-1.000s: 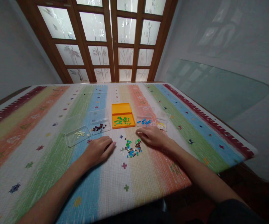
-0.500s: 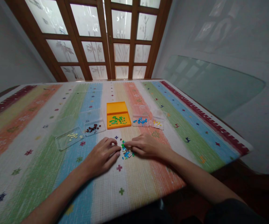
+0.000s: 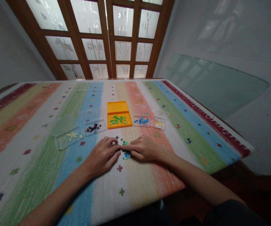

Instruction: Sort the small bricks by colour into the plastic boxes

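- Clear cream-brick tray [image 3: 62, 142]
- Clear brown-brick tray [image 3: 100, 130]
- Left hand [image 3: 104, 155], fingers curled at the brick heap [image 3: 126, 155]; cannot tell if gripping
- Open orange box [image 3: 117, 107], green bricks [image 3: 117, 120] inside
- The brick heap, mixed colours, on striped tablecloth [image 3: 113, 185] between the hands
- Clear blue-brick tray [image 3: 138, 125]
- Right hand [image 3: 147, 148], index finger across the brick heap; grip unclear
- Clear yellow-brick tray [image 3: 158, 128]

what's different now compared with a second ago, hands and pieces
The right hand has moved left, from beside the mixed pile of small pieces to over it, hiding part. The left hand has come right, so their fingertips nearly meet there. The visible pile looks more bunched; whether either hand grips a piece can't be told. The orange box and four clear trays stayed put.
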A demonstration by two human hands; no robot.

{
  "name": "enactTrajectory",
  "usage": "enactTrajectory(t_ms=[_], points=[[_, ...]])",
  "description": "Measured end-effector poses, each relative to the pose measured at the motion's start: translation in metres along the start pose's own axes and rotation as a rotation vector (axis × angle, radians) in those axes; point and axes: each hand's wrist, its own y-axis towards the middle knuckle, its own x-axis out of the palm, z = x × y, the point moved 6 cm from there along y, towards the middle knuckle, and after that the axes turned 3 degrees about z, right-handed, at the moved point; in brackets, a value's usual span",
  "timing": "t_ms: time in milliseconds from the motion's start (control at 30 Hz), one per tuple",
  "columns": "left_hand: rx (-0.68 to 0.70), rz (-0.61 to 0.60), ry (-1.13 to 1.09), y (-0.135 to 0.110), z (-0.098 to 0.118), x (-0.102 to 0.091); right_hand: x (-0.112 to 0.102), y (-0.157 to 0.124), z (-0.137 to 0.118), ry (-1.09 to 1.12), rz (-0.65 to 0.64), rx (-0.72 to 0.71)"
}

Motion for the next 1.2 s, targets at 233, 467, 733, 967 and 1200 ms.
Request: enactTrajectory(t_ms=[233, 467, 733, 967, 1200], points=[[-0.054, 0.008, -0.002, 0.004, 0.000, -0.002, -0.004, -0.002, 0.007, -0.009, 0.101, 0.057], [-0.090, 0.025, -0.034, 0.007, 0.002, 0.005, -0.019, -0.009, 0.015, -0.053, 0.317, 0.118], [-0.099, 0.064, -0.141, 0.008, 0.004, -0.005, -0.029, -0.018, 0.025, -0.084, 0.510, 0.144], [-0.058, -0.038, -0.227, 0.002, 0.008, -0.005, -0.026, -0.021, 0.032, -0.089, 0.483, 0.189], [-0.001, -0.055, -0.210, 0.002, 0.014, 0.001, -0.026, -0.021, 0.031, -0.102, 0.474, 0.185]])
